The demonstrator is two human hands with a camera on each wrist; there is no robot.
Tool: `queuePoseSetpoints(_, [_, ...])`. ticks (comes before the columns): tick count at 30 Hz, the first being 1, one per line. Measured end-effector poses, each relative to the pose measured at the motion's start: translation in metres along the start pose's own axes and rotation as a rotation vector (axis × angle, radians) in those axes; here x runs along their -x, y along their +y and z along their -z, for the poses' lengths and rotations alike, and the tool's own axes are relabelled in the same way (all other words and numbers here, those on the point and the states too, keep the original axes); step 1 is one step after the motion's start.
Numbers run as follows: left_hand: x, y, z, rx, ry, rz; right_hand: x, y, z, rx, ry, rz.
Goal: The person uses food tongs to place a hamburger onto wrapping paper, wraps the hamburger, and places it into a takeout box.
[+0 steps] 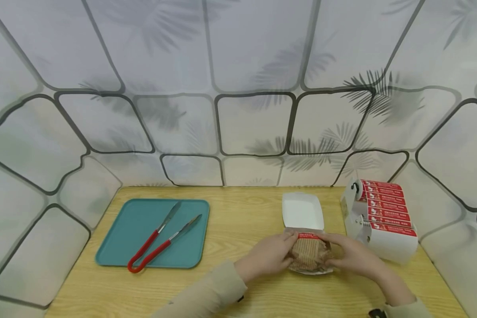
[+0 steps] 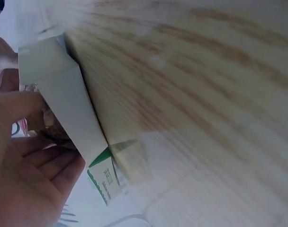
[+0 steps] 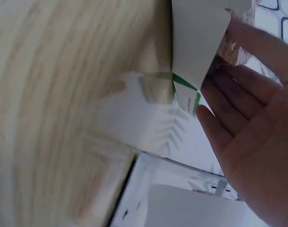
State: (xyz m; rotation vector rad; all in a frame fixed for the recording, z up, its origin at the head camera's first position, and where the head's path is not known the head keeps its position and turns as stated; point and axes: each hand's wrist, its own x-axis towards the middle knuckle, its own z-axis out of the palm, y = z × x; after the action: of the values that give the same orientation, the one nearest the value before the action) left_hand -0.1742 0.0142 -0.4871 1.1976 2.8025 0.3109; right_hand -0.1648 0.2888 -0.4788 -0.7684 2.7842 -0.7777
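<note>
A paper-wrapped burger (image 1: 309, 255), in brown printed paper with a red label strip across its far side, sits in an open white burger box (image 1: 302, 211) whose lid leans back. My left hand (image 1: 268, 257) holds the burger's left side, thumb and fingers reaching inside the box wall. From the other side my right hand (image 1: 354, 256) holds it too. Close up, the left wrist view shows the box's outer wall (image 2: 70, 106) beside the left fingers. In the right wrist view the box wall (image 3: 198, 42) partly hides the right fingertips.
A white label dispenser (image 1: 393, 240) with a roll of red labels (image 1: 387, 203) stands just right of the right hand. On the left lies a teal tray (image 1: 117, 234) carrying red-handled tongs (image 1: 153, 256). A patterned backdrop (image 1: 254, 123) encloses the wooden table (image 1: 242, 207).
</note>
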Motion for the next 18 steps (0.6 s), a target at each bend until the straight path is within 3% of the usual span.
queuePoseSetpoints(3, [-0.002,0.002,-0.002,-0.041,0.020,0.014,-0.001,0.003,-0.003,0.038,0.033,0.010])
queuePoseSetpoints(8, [-0.006,0.003,-0.003,-0.017,0.047,0.030,-0.004,0.005,-0.012,0.128,0.106,0.036])
queuePoseSetpoints(18, [-0.005,0.003,-0.002,-0.026,0.091,0.057,-0.008,0.002,-0.019,0.181,0.133,0.049])
